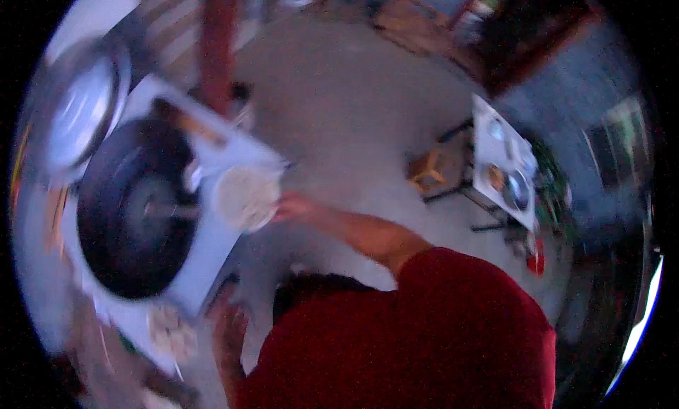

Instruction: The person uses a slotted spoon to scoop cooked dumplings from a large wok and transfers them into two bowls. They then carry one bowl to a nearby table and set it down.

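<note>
At the near right edge of a white tabletop (212,271), my right hand (292,206) grips the rim of a round dish (249,196) with pale contents. Blur hides what the contents are. A large dark wok (106,207) stands on the tabletop just left of that dish. My left hand (229,309) is low by the table's near edge, apart from the dish, and blur hides how its fingers are set. Left of it, a second dish (171,332) of pale pieces sits at the tabletop's lower corner.
Beyond the wok rests a large shiny metal basin or lid (82,114). A wooden-handled utensil (201,130) lies near the table's far edge. A reddish post (216,48) rises behind. To the right, a small white table (490,149) holds bowls, beside a wooden stool (428,170).
</note>
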A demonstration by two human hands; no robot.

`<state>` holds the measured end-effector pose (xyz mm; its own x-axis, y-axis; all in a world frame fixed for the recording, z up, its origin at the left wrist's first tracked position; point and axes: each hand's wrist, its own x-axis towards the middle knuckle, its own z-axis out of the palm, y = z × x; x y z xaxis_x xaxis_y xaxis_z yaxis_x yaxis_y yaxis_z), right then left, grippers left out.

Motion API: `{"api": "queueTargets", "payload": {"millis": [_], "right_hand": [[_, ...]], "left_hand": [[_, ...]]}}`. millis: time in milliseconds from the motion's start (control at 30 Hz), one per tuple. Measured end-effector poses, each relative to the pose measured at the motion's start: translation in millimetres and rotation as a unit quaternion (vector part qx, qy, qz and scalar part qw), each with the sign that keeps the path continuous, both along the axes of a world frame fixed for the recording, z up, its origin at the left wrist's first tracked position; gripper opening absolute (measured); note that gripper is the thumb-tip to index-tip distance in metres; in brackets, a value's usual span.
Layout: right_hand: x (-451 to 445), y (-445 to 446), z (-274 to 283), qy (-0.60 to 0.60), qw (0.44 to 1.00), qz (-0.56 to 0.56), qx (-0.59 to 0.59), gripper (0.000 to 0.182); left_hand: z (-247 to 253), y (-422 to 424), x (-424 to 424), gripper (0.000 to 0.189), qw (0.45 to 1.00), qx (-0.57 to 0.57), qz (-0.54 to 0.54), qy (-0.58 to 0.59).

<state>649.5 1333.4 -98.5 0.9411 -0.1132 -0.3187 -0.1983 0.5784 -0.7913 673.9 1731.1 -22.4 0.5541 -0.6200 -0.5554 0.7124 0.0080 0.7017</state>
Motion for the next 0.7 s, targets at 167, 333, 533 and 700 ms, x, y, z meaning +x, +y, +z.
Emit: {"api": "queueTargets", "payload": {"millis": [167, 333, 533, 700], "right_hand": [[-2, 39, -9, -0.013, 0.985, -0.082, 0.152, 0.029], [-34, 33, -59, 0.117, 0.972, -0.133, 0.157, 0.025], [-101, 30, -55, 0.242, 0.954, -0.129, 0.118, 0.026], [-130, 67, -34, 0.207, 0.944, -0.210, 0.147, 0.022]], "left_hand": [[80, -44, -30, 0.052, 0.995, 0.087, 0.002, 0.039], [46, -50, -11, 0.047, 0.992, 0.087, -0.061, 0.064], [33, -35, 25, 0.044, 0.993, 0.043, -0.107, -0.009], [105, -118, -1, 0.041, 0.867, 0.047, -0.258, -0.424]]}}
